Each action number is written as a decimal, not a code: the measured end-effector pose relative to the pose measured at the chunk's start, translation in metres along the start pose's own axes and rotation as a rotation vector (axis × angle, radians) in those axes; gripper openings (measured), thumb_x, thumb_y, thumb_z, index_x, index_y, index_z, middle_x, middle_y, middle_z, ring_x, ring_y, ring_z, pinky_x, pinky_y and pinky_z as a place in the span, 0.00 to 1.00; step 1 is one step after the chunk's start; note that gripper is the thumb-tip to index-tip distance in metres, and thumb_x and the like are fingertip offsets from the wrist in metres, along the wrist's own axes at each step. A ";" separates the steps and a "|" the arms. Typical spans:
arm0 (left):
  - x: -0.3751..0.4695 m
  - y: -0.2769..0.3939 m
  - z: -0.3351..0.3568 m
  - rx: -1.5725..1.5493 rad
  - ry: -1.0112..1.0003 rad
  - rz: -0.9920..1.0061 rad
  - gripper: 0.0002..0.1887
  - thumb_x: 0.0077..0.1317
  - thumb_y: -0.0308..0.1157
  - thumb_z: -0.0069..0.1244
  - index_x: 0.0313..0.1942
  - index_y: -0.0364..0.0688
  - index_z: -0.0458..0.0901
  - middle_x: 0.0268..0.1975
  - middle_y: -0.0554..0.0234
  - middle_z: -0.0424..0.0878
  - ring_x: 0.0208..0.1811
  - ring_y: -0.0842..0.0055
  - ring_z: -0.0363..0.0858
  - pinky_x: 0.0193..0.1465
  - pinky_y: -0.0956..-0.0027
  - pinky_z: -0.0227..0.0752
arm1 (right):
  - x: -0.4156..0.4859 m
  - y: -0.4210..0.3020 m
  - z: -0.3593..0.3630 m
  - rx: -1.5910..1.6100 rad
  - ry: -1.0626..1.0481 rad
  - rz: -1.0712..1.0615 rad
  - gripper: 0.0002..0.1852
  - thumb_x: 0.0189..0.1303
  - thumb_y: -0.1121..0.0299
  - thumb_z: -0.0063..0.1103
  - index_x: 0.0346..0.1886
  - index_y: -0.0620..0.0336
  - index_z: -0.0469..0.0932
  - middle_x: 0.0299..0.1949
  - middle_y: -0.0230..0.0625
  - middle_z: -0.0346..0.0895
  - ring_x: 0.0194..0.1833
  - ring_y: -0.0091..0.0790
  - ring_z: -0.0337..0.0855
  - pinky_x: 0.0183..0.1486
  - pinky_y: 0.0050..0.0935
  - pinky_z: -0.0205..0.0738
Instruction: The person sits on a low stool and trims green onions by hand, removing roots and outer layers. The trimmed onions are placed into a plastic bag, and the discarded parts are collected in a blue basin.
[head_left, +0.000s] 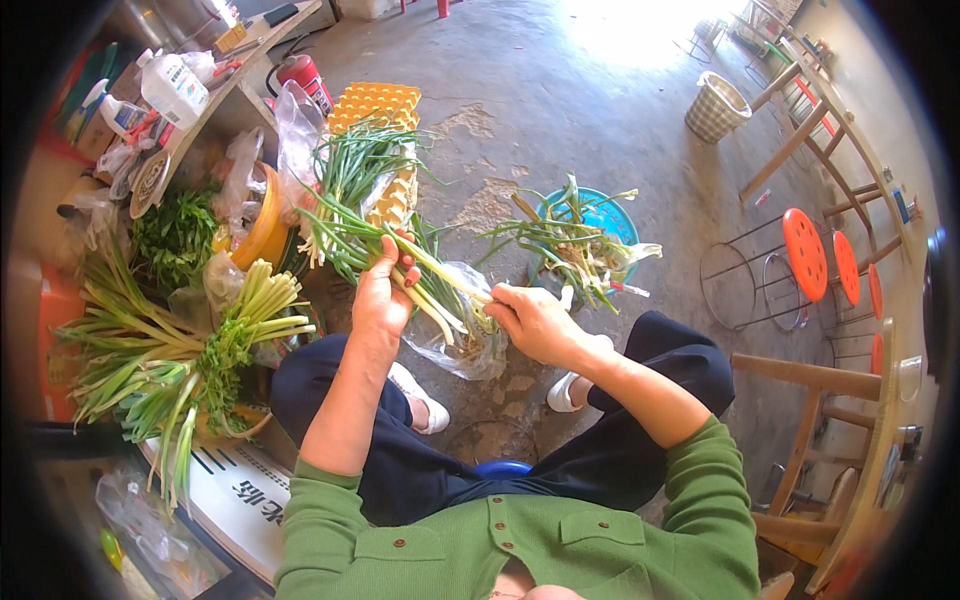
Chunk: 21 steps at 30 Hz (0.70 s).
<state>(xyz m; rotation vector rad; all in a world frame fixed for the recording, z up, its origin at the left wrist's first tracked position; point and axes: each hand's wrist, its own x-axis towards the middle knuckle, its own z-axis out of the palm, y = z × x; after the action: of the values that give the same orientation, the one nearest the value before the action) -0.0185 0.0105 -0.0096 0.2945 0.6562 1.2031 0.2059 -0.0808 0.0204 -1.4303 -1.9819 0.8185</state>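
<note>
My left hand (384, 296) is closed around several scallions (341, 236), their green tops pointing up and to the left. Between my two hands stretches one scallion stalk (442, 268), and the fingers of my right hand (541, 324) pinch its pale root end. Below them on the floor, more scallions lie on a clear plastic bag (480, 366), partly covered by my hands. A loose bunch of scallions (371, 154) rests on the yellow egg trays (375, 101) ahead. Wilted leaves and trimmings (577, 251) heap over the rim of a blue bucket (628, 217) to the right.
Celery (274, 300) and leafy greens (176, 232) crowd the left side, near a yellow bucket (274, 214). A fire extinguisher (304, 75) stands by the shelf. On the right are red-topped stools (805, 255), wooden furniture and a checked wastebasket (716, 112).
</note>
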 end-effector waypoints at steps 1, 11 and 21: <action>-0.002 -0.001 0.004 0.009 -0.016 0.001 0.12 0.68 0.33 0.55 0.46 0.37 0.78 0.40 0.65 0.80 0.32 0.82 0.71 0.27 0.78 0.63 | 0.000 0.000 0.002 -0.031 0.038 -0.027 0.11 0.66 0.65 0.54 0.33 0.64 0.73 0.27 0.48 0.76 0.32 0.56 0.78 0.33 0.44 0.71; 0.005 -0.008 -0.009 0.198 0.079 -0.132 0.11 0.67 0.31 0.56 0.43 0.33 0.78 0.33 0.63 0.81 0.23 0.85 0.68 0.24 0.78 0.60 | -0.005 -0.013 0.011 -0.017 0.017 -0.444 0.10 0.46 0.83 0.57 0.32 0.59 0.73 0.27 0.40 0.73 0.30 0.47 0.80 0.29 0.40 0.73; 0.002 -0.030 -0.013 0.378 -0.011 -0.312 0.14 0.68 0.35 0.55 0.48 0.36 0.79 0.33 0.70 0.80 0.24 0.87 0.66 0.26 0.80 0.59 | -0.019 -0.025 0.041 0.044 -0.370 -0.873 0.10 0.47 0.73 0.57 0.33 0.62 0.69 0.28 0.38 0.70 0.34 0.44 0.77 0.38 0.40 0.73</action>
<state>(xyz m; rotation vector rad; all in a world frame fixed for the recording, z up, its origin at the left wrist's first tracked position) -0.0033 -0.0001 -0.0364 0.4948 0.8848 0.7749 0.1653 -0.1113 0.0106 -0.2804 -2.5089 0.7187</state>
